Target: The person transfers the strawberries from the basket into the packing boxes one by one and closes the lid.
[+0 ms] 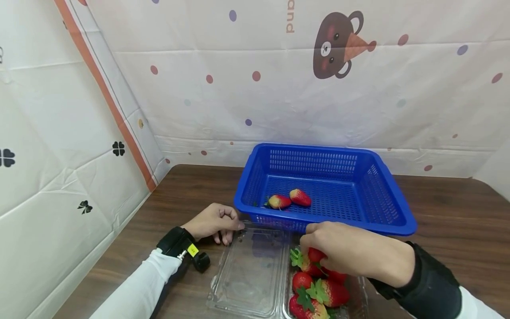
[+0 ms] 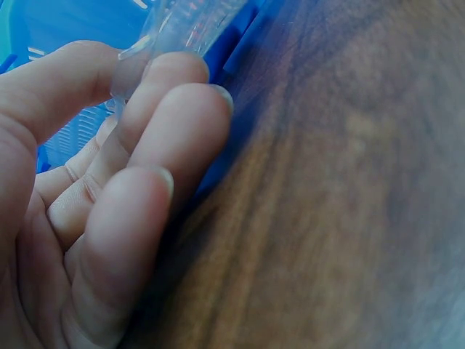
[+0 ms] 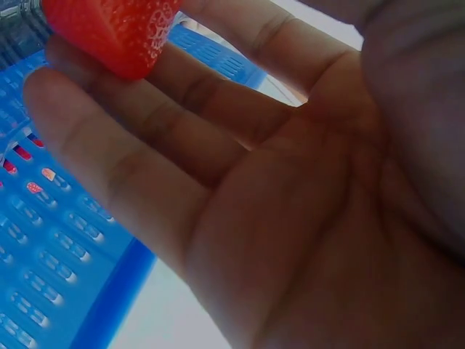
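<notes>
My left hand [image 1: 217, 223] pinches the far left corner of a clear plastic lid [image 1: 253, 270] between thumb and forefinger; the other fingers are bent below it. The lid lies folded out to the left of its clear box, which holds several strawberries [image 1: 332, 292] with green leaves. Over the far end of that box, my right hand [image 1: 344, 248] reaches down and grips a red strawberry [image 1: 316, 254]. In the right wrist view the strawberry [image 3: 120, 33] sits against the fingers, its tip toward the palm; the thumb's tip is out of that view.
Right behind the box stands a blue plastic basket [image 1: 394, 195] with strawberries [image 1: 300, 197] at its near left. The brown wooden table [image 1: 446, 204] meets a patterned white cloth [image 1: 191, 106] at the back and left.
</notes>
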